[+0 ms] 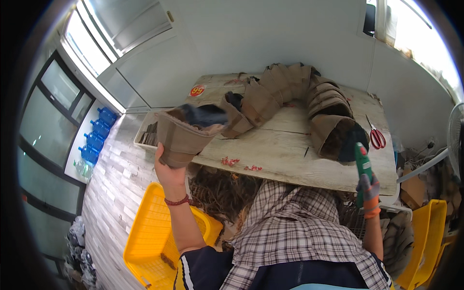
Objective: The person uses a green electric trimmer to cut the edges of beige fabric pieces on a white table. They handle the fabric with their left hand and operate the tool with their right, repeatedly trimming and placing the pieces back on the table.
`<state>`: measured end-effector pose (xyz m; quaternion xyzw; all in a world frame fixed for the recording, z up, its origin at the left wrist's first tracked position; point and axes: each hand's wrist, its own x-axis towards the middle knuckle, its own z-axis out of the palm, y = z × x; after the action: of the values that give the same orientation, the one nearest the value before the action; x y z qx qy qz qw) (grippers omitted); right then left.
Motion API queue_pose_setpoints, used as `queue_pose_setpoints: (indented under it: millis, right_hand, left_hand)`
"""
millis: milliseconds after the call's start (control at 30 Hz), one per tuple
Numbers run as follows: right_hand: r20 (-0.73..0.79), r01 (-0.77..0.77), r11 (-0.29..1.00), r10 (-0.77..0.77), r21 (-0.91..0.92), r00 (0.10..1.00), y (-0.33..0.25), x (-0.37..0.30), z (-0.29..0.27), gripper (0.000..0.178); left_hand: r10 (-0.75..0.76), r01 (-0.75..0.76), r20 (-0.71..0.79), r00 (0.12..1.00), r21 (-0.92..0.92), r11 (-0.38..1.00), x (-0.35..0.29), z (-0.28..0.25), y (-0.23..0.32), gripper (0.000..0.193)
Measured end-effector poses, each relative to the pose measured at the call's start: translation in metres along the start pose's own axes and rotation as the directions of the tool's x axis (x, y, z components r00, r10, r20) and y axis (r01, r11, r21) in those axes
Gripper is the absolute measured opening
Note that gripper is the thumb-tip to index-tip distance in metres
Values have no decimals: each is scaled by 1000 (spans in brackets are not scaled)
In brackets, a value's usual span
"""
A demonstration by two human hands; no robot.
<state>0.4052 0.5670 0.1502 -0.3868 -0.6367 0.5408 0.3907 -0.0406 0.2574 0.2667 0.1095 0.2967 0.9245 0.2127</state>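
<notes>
My left hand [170, 175], bare with a dark red bracelet at the wrist, grips a brown fabric cup-shaped piece [181, 140] from below, off the table's left front edge. Its rim looks frayed, and the dark lining is blurred. In a grey and orange glove, my right hand [369, 189] is closed round a green hand-held tool [363, 162] near the table's right front edge; its exact kind is unclear. Just beyond the tool lies the near end of a curved row of nested brown fabric pieces [290, 79]. Red-handled scissors [376, 137] rest to the right of that row.
The worn wooden table [285, 150] carries red scraps [230, 161] near its front edge. A yellow crate [140, 241] stands on the floor at left, beside dark feathery or furry material [224, 191]. More yellow crates [425, 241] are at right. A white bin [145, 130] adjoins the table's left side.
</notes>
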Motion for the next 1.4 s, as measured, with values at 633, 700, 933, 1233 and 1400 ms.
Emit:
queue_pose_setpoints:
  millis: [633, 700, 933, 1233, 1400]
  right_hand:
    - [373, 609, 326, -558, -723, 741, -32, -40, 13, 65]
    - [390, 612, 329, -537, -720, 748, -31, -41, 14, 65]
    - [414, 635, 364, -524, -681, 744, -31, -42, 24, 63]
    - [378, 647, 448, -552, -617, 743, -31, -41, 30, 63]
    - [376, 664, 463, -571, -587, 730, -32, -39, 36, 64]
  left_hand:
    - [-766, 768, 130, 629, -253, 588, -16, 4, -168, 40]
    - [-770, 769, 102, 630, -222, 599, -15, 4, -172, 40]
    - [-800, 794, 104, 590, -251, 553, -22, 6, -178, 40]
    - [-825, 817, 106, 555, -257, 516, -30, 22, -183, 41]
    - [-824, 822, 87, 559, -185, 538, -40, 38, -187, 42]
